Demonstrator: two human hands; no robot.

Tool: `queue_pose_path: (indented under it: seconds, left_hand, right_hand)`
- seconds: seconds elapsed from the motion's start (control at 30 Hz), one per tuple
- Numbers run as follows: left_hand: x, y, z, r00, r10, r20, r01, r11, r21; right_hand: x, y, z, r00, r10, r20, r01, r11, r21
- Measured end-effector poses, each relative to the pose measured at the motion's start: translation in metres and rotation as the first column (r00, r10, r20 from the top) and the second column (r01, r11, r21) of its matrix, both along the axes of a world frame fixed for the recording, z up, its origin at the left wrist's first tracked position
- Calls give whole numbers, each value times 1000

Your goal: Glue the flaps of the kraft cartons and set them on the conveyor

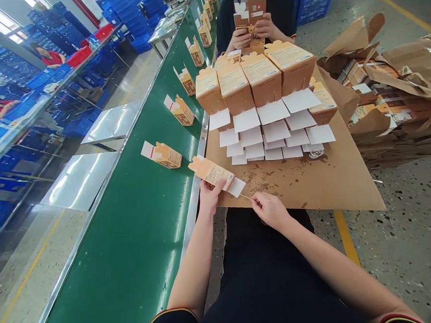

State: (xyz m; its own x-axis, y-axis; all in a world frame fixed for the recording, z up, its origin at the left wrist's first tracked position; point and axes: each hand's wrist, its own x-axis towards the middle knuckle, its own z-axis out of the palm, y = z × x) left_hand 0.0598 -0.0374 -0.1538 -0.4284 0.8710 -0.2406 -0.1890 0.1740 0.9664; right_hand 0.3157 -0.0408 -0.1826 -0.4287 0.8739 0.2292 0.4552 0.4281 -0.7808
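My left hand (210,195) is closed on a tan printed carton (212,173), which lies tilted over the near corner of the brown board. The carton's white flap (237,187) sticks out toward my right hand (270,209). Pinched in the right fingers is a thin pale stick (245,196), its tip at the edge of that flap; I cannot make out what kind of stick it is. Just beyond my hands, a stack of similar cartons (233,88) lies with white flaps (275,132) hanging toward me.
On my left runs a green conveyor belt (133,243) with a metal edge, carrying a row of cartons (168,155). Dark stains mark the brown board (328,184). Across from me a person (255,29) holds another carton. Torn brown paper wrapping (398,132) with flat cartons stands right.
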Motion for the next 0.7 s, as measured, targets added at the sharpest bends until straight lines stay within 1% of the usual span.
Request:
queue_pose_path:
  seconds: [0.07,0.17,0.27,0.33,0.4,0.5,0.6,0.7]
  left_hand:
    - [3,-1,1,1000,-6,-18,7,1000,10]
    - [15,-7,0,997,-3,-83,9,997,75]
    - [29,-15,-2,972,27,-232,1,993,120]
    - [37,-20,-3,930,39,-366,-4,995,95]
    - [41,-24,-2,872,28,-488,-7,999,43]
    - [43,-26,0,796,10,-606,-23,1000,-14]
    - [45,-24,0,768,-12,-640,-10,999,-30]
    - [46,-22,-3,788,-23,-615,11,1000,-23]
  right_hand:
    - [1,5,0,998,-59,-11,59,998,-9]
    - [10,13,3,989,-136,-64,134,990,-32]
    - [25,11,11,967,-211,-143,203,977,-72]
    - [37,4,19,950,-260,-173,243,964,-113]
    - [48,-4,27,938,-293,-188,266,951,-155]
    - [60,-17,38,924,-326,-200,290,938,-190]
    - [61,-25,46,911,-353,-214,314,929,-195]
    - [57,-29,49,911,-330,-248,281,936,-213]
